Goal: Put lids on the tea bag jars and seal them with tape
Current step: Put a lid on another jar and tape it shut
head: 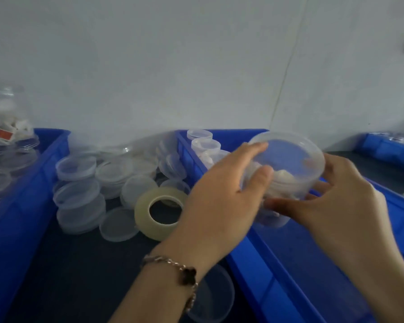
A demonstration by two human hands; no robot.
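Above a blue bin (261, 271), the left hand (222, 194) and right hand (341, 201) both curl around a clear lidded jar (289, 159) holding pale tea bags. Beside the bin, a tape roll (145, 215) lies on the dark table (79, 276) near loose lids (79, 197).

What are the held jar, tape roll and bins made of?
Jar: apparently thin clear plastic, slightly frosted; contents show through.
Tape roll: clear adhesive film, yellowish and glossy where layered.
Bins: opaque blue moulded plastic, smooth with a mild sheen.
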